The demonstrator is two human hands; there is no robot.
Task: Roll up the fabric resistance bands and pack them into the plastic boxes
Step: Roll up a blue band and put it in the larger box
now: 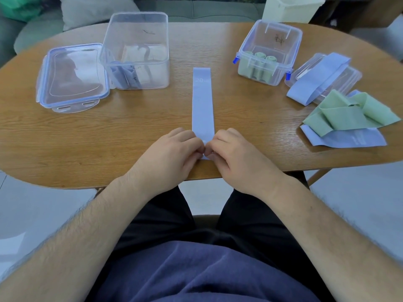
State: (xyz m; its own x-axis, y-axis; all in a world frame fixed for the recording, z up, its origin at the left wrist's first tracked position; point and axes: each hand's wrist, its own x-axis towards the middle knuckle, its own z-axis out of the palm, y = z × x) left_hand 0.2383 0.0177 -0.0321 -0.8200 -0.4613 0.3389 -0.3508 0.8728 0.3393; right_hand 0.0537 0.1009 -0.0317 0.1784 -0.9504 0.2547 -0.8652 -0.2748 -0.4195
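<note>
The left hand (169, 153) and right hand (238, 152) meet at the table's near edge, thumbs and curled fingertips of both pinching the near end of a blue band (202, 101). From the hands the band lies flat on the wooden table (65, 131) and runs straight toward 12 o'clock, with faint white print near its far end.

At 10 o'clock a large clear box (139, 25) stands open with blue rolls (123, 76) upright in its near left corner. Its lid (72, 75) lies flat just to its left.

At 1 o'clock a small clear box (292, 51) with blue latches holds green rolls (259, 55) standing on end. At 2 o'clock a second lid (345, 81) lies flat with a second blue band (318, 77) draped across it. Nearer, at 3 o'clock, loose green bands (349, 112) lie crumpled on a third blue band (349, 139).
</note>
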